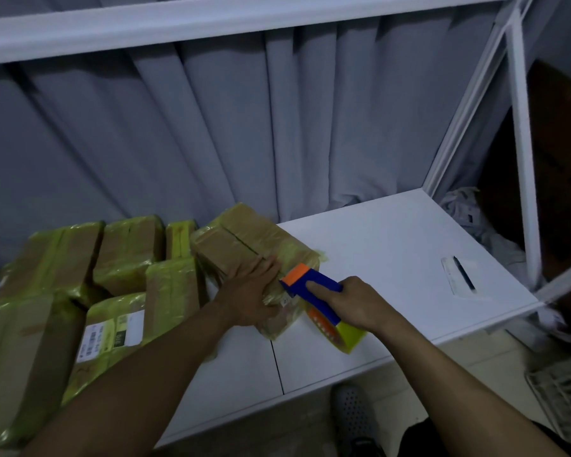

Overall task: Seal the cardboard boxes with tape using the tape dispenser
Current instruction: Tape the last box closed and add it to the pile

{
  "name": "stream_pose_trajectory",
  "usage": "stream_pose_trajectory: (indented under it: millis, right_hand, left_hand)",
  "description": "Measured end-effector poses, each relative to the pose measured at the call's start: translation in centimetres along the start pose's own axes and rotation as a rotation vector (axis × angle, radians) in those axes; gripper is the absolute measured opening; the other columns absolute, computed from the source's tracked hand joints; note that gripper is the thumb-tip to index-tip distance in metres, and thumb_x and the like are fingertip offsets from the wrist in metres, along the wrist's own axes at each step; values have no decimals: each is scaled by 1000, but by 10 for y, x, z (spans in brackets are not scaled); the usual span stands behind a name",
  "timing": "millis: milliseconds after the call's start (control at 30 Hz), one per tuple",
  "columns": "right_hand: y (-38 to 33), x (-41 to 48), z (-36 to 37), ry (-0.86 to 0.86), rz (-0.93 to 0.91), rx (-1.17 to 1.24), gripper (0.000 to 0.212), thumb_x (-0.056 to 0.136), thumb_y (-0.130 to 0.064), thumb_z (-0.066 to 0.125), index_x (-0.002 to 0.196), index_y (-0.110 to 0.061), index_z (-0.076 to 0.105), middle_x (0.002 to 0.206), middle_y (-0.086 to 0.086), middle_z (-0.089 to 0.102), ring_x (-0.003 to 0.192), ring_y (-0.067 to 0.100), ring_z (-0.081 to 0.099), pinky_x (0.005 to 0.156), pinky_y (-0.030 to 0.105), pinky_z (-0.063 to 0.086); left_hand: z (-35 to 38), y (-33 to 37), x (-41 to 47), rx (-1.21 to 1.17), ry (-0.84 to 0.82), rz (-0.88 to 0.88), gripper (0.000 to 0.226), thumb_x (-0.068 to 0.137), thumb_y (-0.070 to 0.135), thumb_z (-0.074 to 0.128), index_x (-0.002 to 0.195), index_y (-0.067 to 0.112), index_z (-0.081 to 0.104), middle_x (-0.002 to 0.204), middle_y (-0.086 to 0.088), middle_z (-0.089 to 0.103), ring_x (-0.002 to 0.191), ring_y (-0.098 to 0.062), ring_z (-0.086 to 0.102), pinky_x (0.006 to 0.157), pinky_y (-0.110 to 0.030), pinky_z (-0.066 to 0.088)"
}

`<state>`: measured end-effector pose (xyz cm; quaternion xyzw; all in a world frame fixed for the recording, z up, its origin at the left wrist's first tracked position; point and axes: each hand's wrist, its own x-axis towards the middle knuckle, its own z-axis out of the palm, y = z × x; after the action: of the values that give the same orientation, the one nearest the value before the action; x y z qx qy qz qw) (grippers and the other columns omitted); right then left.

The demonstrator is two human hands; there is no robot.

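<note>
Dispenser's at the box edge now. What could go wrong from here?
The left hand lies flat on the box beside the head of the tape dispenser that the right hand grips; its cutter could nick that hand. The box is only pressed, not gripped, so a pull might slide it on the table and skew the seal.

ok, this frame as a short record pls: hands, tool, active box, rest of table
box: on white table, partly wrapped in tape
tape dispenser: blue, orange head, yellow roll; head against the box's right side
left hand: flat on the box, pressing
right hand: holds the tape dispenser, index finger along its top
other boxes: taped pile, left of the box
</note>
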<state>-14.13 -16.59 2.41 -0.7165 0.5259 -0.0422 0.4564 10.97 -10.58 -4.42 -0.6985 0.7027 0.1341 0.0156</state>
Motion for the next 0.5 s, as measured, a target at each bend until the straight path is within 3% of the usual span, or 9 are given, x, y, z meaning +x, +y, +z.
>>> stream_pose_trajectory:
  millis: [300,500]
  right_hand:
    - [16,-14,-2,-20,-8,16,60,91,-69,59,88,-9,69,79,6,75,59,10,68,59,22,49]
    - [31,-37,-15,-66,49,94,53,91,-65,63,79,-13,64,64,-2,68,52,7,63,56,21,45]
  left_hand:
    - [-1,0,1,20,8,-8,101,77,81,32,157,35,-8,162,19,-16,151,-10,-9,121,-45,-5]
    - [-1,3,1,49,28,-16,104,70,85,21,157,34,-5,164,16,-10,152,-11,-5,120,-46,-2]
